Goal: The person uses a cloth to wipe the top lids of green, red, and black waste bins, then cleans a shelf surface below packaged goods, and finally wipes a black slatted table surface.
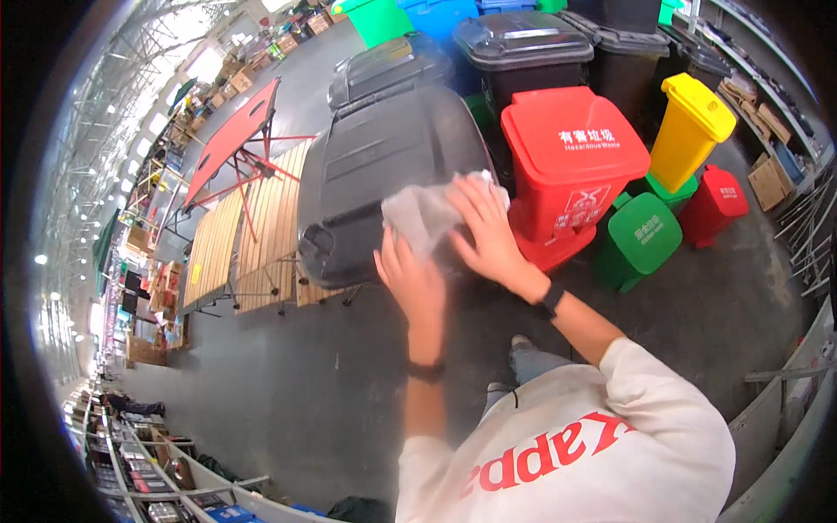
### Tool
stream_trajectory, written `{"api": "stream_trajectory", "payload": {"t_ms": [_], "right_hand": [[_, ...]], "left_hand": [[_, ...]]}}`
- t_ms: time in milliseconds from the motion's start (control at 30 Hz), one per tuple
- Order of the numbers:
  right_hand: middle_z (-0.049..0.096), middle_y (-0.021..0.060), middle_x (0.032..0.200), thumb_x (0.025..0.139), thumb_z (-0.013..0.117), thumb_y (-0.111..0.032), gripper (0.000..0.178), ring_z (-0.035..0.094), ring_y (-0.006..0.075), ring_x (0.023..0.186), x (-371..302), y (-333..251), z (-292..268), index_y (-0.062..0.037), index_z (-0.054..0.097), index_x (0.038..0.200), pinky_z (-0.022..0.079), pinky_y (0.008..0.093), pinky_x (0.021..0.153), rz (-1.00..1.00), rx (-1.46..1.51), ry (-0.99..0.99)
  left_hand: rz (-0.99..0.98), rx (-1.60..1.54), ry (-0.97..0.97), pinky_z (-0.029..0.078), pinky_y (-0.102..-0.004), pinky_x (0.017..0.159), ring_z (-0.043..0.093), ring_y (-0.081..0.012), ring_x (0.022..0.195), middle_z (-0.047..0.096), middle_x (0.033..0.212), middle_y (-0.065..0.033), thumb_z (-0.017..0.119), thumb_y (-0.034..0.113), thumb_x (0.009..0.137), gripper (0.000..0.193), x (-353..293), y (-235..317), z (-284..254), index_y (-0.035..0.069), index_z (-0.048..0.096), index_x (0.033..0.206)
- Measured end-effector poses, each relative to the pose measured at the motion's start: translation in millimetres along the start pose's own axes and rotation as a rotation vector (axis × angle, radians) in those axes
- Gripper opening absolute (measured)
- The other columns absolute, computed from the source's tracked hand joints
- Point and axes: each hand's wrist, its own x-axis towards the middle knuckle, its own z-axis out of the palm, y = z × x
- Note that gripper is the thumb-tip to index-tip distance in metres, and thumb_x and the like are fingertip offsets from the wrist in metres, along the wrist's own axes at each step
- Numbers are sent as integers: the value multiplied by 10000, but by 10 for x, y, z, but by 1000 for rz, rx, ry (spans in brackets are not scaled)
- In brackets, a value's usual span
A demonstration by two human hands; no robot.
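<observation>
A large dark grey wheeled bin with a broad lid (384, 157) stands right in front of me. On the lower right part of that lid lies a crumpled, pale grey cloth (417, 213). My right hand (488, 228) rests flat over the cloth's right end, fingers stretched out and thumb apart. White material of the cloth shows past its fingertips. At the cloth's lower left edge, my left hand (411, 281) is open, its extended fingertips touching the fabric; the hand is slightly blurred. Dark bands circle both wrists.
A red bin (575, 148) stands close by on the right. Beyond it are a yellow bin (693, 126), a green bin (643, 235) and a smaller red bin (717, 202). More dark bins (523, 44) crowd the back. Slatted wooden tables (261, 218) and a red folding table (235, 135) stand left.
</observation>
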Motion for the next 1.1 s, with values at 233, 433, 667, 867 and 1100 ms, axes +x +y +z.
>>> {"api": "stream_trajectory", "payload": {"t_ms": [233,433,667,867,1100], "right_hand": [[440,141,1133,674,603,-141,402,353,326,1135,26,-296,-291,-26,482,1040,227,489,947,-35,-47,-226],[440,119,1169,696,583,-173,391,356,292,1145,22,-444,-222,-8,499,1040,222,472,955,-98,-11,-378],[405,112,1213,710,576,-207,427,330,271,1170,29,-776,-177,-11,474,1075,202,458,967,-71,-29,-503],[399,127,1212,699,585,-199,455,339,265,1158,52,-972,83,8,457,1083,214,453,969,-26,-43,-469],[421,135,1179,676,599,-166,516,379,267,1106,160,-1278,452,24,420,1121,253,437,947,-14,-61,-374]], "left_hand": [[26,-88,102,123,-504,981,296,-396,1179,352,1220,-242,469,63,704,383,-445,2,0,-61,430,1064],[41,9,105,160,-507,970,289,-403,1180,343,1229,-237,478,107,724,359,-555,-184,-233,-85,448,1027],[46,57,43,142,-505,978,298,-397,1172,355,1217,-213,389,304,794,482,-611,-493,-534,-90,444,1066],[92,-146,82,151,-506,976,327,-387,1148,393,1181,-214,404,248,752,482,-484,-794,-655,-84,416,1101],[31,-460,86,261,-436,938,395,-368,1081,427,1145,-230,418,173,727,482,-277,-1320,-809,-93,385,1128]]}}
